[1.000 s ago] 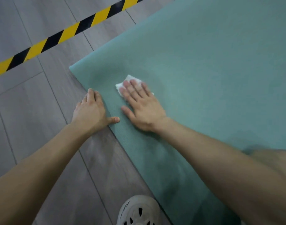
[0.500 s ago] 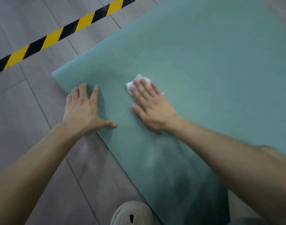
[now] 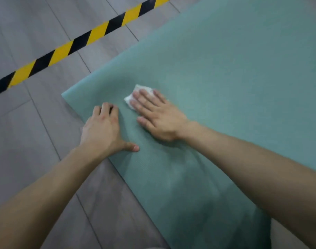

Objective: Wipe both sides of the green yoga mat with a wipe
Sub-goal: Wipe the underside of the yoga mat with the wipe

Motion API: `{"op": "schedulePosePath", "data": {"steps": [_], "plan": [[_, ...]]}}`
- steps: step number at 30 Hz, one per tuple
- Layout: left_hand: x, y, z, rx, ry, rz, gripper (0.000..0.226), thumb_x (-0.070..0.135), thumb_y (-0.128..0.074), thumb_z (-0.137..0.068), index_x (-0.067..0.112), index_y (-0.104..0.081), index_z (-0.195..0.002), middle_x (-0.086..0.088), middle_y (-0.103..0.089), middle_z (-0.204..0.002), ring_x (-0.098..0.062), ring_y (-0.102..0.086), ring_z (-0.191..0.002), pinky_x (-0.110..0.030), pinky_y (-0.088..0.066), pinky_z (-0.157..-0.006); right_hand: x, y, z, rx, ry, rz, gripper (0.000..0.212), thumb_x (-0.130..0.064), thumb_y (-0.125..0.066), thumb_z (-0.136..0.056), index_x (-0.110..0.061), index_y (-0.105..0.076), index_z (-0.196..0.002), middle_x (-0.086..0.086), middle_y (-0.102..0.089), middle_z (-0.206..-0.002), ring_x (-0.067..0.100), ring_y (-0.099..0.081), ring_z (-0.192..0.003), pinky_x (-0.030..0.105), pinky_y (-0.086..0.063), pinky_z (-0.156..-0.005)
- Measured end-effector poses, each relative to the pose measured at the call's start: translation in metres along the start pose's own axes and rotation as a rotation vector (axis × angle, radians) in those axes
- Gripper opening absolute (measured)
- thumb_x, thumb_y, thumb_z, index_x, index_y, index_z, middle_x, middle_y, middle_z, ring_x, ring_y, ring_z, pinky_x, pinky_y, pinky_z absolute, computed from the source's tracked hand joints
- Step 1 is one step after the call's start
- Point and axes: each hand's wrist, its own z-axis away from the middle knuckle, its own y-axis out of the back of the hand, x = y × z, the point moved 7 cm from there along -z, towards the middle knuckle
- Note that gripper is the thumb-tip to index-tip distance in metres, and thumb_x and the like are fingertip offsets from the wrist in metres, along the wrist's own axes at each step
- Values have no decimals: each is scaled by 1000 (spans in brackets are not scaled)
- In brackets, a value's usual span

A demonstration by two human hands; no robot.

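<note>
On grey floor, flat green yoga mat, crumpled white wipe under right hand.

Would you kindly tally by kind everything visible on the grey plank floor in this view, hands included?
Green foam yoga mat: 1
White crumpled wipe: 1
Yellow-and-black striped hazard tape: 1
Bare hands: 2, the left hand on the mat's edge, the right hand flat on the wipe
Total: 5
</note>
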Motion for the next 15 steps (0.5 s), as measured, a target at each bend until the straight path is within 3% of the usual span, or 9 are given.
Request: {"op": "schedulePosePath", "data": {"steps": [2,3,6,7,8,12,13,14,15], "plan": [[-5,-2,2,9,16,28,148,98,-71,-38,14,-35,-155,-4,-37,-150,-30,-40,-133,-47,-42,-114,-5,5,-23,-31,213,66,62,-48,-15,-112,-27,-3,-169,-1,-4,-178,17,3,-164,40,7,-132],[-8,-4,4,6,24,42,150,99,-70,-40,16,-30,-158,-3,-34,-155,-30,-38,-137,-46,-40,-117,25,12,-39,3,92,74,62,-47,-13,-112,-27,-3,-170,-2,-1,-178,16,4,-164,40,7,-132],[-10,-8,7,6,42,76,154,98,-71,-41,19,-22,-163,0,-26,-164,-28,-33,-145,-45,-34,-120,144,40,-49,152,-708,-49,71,-52,-10,-110,-18,2,-170,4,7,-178,19,10,-164,45,8,-132],[-10,-9,7,3,45,74,154,97,-72,-40,19,-21,-163,0,-25,-165,-27,-31,-146,-44,-33,-120,153,41,-48,179,-859,-90,74,-55,-9,-108,-15,3,-170,6,8,-178,21,11,-164,47,8,-132],[-11,-9,8,-2,47,66,155,97,-72,-40,19,-20,-164,1,-24,-166,-26,-30,-146,-43,-33,-120,139,39,-58,193,-852,-113,76,-56,-10,-108,-14,3,-170,8,8,-178,23,11,-164,48,7,-132],[-13,-6,6,-2,54,46,153,98,-70,-43,20,-19,-164,3,-24,-165,-24,-30,-146,-41,-33,-120,-17,10,-106,48,129,6,63,-48,-14,-112,-25,3,-168,3,3,-178,19,8,-164,44,6,-133],[-12,-5,5,3,48,41,152,99,-69,-43,20,-20,-164,3,-24,-164,-23,-30,-145,-40,-33,-120,-26,8,-107,30,284,74,60,-46,-12,-112,-27,5,-166,1,2,-178,17,7,-164,42,7,-133],[-11,-5,4,1,46,36,153,99,-69,-44,19,-18,-164,3,-23,-165,-23,-29,-146,-40,-32,-120,-10,12,-115,34,283,117,59,-45,-9,-111,-29,6,-166,0,3,-178,17,7,-164,42,6,-133],[-11,-6,3,-7,48,32,155,99,-69,-45,18,-15,-165,3,-20,-166,-24,-27,-148,-40,-30,-121,23,22,-126,77,123,112,60,-45,-9,-111,-29,7,-167,1,5,-178,17,8,-164,44,5,-133]]}}
